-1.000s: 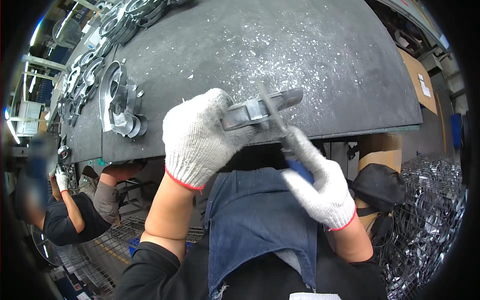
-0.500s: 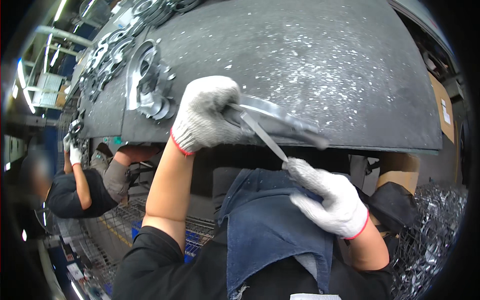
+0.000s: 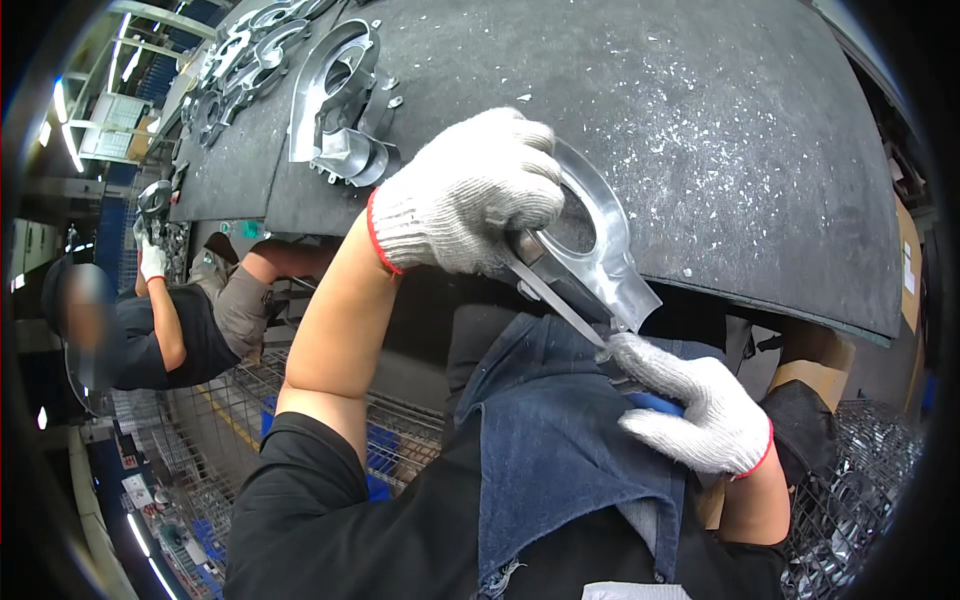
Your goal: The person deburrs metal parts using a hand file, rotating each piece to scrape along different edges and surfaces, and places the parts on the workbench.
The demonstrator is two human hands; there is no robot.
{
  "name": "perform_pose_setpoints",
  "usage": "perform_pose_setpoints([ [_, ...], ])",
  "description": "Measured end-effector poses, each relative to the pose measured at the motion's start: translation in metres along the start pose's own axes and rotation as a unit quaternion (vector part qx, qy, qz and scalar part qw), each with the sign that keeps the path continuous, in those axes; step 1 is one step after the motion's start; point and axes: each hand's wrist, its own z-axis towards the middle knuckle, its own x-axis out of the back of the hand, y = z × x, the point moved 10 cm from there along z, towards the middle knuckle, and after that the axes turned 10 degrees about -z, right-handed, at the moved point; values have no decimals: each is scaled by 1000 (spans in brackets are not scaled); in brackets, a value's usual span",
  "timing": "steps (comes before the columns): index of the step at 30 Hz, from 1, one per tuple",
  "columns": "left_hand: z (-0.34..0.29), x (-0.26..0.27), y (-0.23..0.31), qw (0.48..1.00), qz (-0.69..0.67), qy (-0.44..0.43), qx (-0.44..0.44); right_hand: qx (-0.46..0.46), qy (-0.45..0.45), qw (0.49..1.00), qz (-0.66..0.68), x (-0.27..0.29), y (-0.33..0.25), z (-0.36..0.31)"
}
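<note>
My left hand point(image 3: 475, 190), in a white knit glove with a red cuff, is closed around a silvery cast metal housing point(image 3: 605, 225). The housing is held tilted at the near edge of the table, its round opening showing on the right. My right hand point(image 3: 695, 405), gloved the same way, grips the blue handle of a flat metal file point(image 3: 555, 300). The file's narrow blade runs up and left, its far end against or just beside the housing under my left fingers; whether they touch I cannot tell.
Another metal housing point(image 3: 340, 105) sits on the dark table point(image 3: 750, 230), with more castings point(image 3: 245, 60) beyond. Pale metal chips are scattered over the tabletop. A wire bin of metal scrap point(image 3: 850, 500) and a cardboard box point(image 3: 815, 375) stand at right. A co-worker point(image 3: 150, 330) works at far left.
The housing has turned in my left hand, from nearly edge-on to showing its round opening. The file's blue handle has come into sight in my right hand. The whole view has shifted slightly.
</note>
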Motion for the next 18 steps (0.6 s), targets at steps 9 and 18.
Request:
perform_pose_setpoints([
  [9,11,20,-11,989,-69,129,16,30,-176,983,-44,-23,-13,8],
  [18,-19,-7,-3,875,107,398,255,-62,143,909,386,-2,39,-19],
])
